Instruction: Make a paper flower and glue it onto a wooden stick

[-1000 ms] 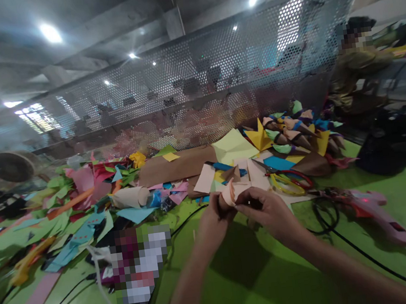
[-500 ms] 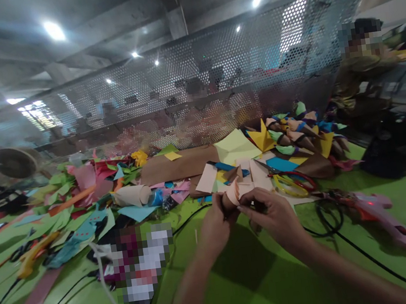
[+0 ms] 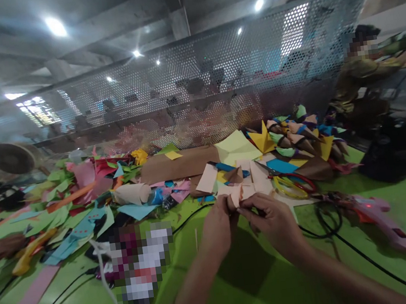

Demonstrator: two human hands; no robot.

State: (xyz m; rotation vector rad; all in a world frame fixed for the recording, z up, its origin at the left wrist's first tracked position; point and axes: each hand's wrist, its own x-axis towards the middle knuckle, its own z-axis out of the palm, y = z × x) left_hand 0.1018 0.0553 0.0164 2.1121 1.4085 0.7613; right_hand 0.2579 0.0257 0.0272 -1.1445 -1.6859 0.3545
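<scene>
Between my two hands is a small peach paper piece [image 3: 236, 196], curled and upright, above the green table [image 3: 189, 278]. My left hand [image 3: 218, 225] is closed round its lower left side. The fingertips of my right hand [image 3: 269, 213] pinch its right edge. Fingers hide the lower part of the piece. Just beyond my hands lie scissors with red and yellow handles [image 3: 292, 186] and several flat peach paper pieces [image 3: 262, 176]. To the right rests a pink glue gun [image 3: 384, 220] with a red light on.
Coloured paper scraps [image 3: 86, 175] heap up at the left. Finished-looking paper cones [image 3: 297, 132] are piled at the back right. A yellow glue gun [image 3: 32, 251] lies at left beside another person's hand [image 3: 0, 248]. Black cords [image 3: 377, 253] cross the right side. A perforated metal screen [image 3: 181, 100] stands behind.
My hands stay almost in place, with the peach paper turned slightly between the fingers. Another person's hand has come in at the left by the yellow glue gun.
</scene>
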